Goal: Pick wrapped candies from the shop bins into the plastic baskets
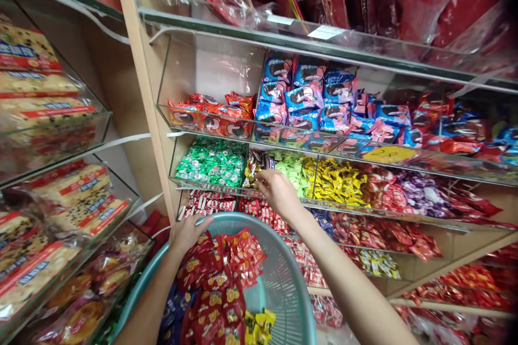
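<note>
My left hand grips the rim of a teal plastic basket, fingers over its edge. Inside lie red candy packets with orange-slice prints, dark blue packets and a few yellow candies. Beyond the basket, my right hand reaches over the front lip of a shelf compartment holding dark brown-wrapped candies. Its fingers are closed together at the candies; what they pinch is hidden. Green-wrapped candies fill the compartment to the left, and light green ones lie just right of the hand.
Glass shelves with upright front lips cross the view. Above sit blue-and-pink cookie packets and red ones. Yellow candies and purple ones lie farther right. Bagged cracker packs crowd the left shelves, beside a wooden upright.
</note>
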The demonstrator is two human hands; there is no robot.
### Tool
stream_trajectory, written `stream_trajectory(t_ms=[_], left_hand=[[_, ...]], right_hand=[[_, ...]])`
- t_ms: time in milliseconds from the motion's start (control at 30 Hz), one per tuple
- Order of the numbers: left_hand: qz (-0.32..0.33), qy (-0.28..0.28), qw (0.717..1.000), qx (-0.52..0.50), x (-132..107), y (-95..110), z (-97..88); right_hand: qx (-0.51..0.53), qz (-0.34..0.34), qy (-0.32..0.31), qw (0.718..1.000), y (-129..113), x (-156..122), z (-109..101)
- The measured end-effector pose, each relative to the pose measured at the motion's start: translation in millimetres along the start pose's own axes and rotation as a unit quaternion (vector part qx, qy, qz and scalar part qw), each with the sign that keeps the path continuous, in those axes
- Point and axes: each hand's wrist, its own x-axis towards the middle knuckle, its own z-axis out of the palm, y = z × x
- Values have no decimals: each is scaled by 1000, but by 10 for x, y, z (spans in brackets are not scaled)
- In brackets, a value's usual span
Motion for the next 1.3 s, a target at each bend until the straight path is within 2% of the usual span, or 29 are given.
stream_trajectory(t_ms=[167,333,467,633,900,1067,1167,1233,1300], left_hand=[[18,-1,1000,-21,58,-111,73],[17,-3,999,-38,71,-176,67],[22,-4,999,-42,79,-210,46],[7,-8,998,-54,86,-285,28],[-19,0,998,-56,-3,-365,20],[-53,9,998,-41,-33,-307,-2],[-80,11,996,-32,-56,-268,-47],[-96,13,995,-22,-75,-262,-69],[-108,12,994,-11,-93,-272,-81]], right_hand=[[-124,-74,-25,989,-266,522,95],[-248,-142,-25,958,-409,764,322],[-278,-146,-34,949,-393,843,456],[-291,-146,-35,945,-359,863,516],[-285,-144,37,947,-275,810,548],[-191,-135,88,968,-236,693,388],[-21,-122,126,984,-227,380,251],[129,-99,95,982,-208,49,244],[261,-61,-15,963,-163,-331,348]])
